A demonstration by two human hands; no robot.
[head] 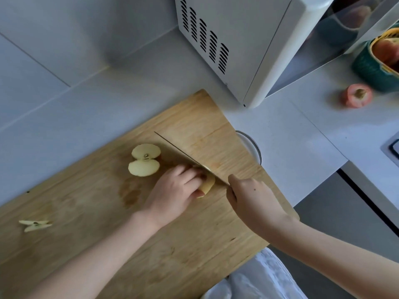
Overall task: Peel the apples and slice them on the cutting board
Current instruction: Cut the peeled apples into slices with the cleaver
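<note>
A wooden cutting board (90, 212) fills the lower left. My left hand (174, 190) holds a peeled apple piece (207, 185) down on the board with curled fingers. My right hand (252, 199) grips the handle of a knife (183, 157), whose blade edge rests on that piece beside my left fingertips. A peeled apple half (144, 160) lies cut face up just left of the blade. A thin core slice (35, 225) lies near the board's left end.
A white microwave (241, 46) stands behind the board. A red apple (357, 96) sits on the counter at right beside a green basket (371, 65) holding more fruit. A round metal rim (252, 145) shows by the board's right edge.
</note>
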